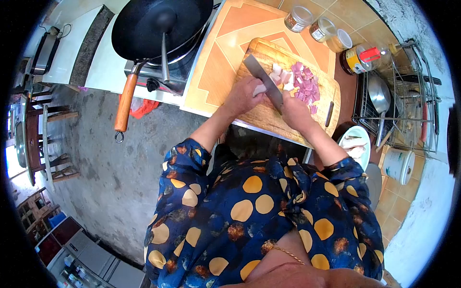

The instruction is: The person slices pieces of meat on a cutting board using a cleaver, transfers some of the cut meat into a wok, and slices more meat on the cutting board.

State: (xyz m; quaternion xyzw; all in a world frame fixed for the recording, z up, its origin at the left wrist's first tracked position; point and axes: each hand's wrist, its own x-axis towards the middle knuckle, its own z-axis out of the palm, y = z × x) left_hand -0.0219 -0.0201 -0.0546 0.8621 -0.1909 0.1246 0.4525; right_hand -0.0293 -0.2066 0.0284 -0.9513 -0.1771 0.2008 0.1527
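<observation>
My right hand (295, 113) is closed around the handle of a cleaver (260, 76), whose broad blade slants up and to the left over a wooden cutting board (288, 124). On the left of the blade, my left hand (240, 97) has its fingers curled on a pale, whitish piece of meat (259, 90). Just past the blade lie several pale pink and white cubes of meat (287, 78). Beside them spreads a heap of purplish-pink chopped pieces (307, 85); I cannot tell exactly what they are.
A black wok (144, 29) with a wooden handle (127, 101) sits on the gas stove (177, 79) at left. Lidded jars (322, 30) line the tiled wall. On the right are a wire dish rack (422, 86) and a pale bowl (363, 137) holding whitish pieces.
</observation>
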